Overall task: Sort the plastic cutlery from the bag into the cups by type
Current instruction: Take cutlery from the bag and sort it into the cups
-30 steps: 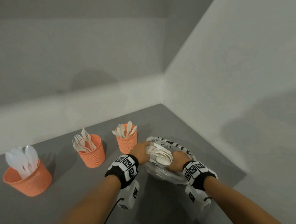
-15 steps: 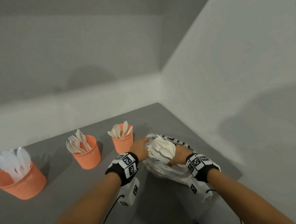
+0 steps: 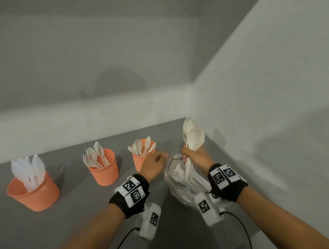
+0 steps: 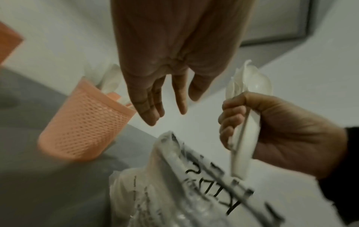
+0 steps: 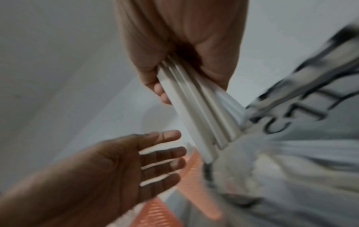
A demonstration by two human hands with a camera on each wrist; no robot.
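At centre right of the head view, a bunch of white cutlery (image 3: 193, 140) is gripped upright in the right hand (image 3: 195, 156), its handles reaching down into the clear plastic bag (image 3: 177, 181) on the grey table (image 3: 79, 211). The left hand (image 3: 154, 166) is held empty with fingers spread, beside the bag. Three orange cups (image 3: 105, 170) are seen at lower left.

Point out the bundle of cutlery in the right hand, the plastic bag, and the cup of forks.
bundle of cutlery (image 3: 193, 140): head view, on a spoon bowl.
plastic bag (image 3: 175, 172): head view, on its crumpled upper part.
cup of forks (image 3: 105, 172): head view, on its orange mesh wall.
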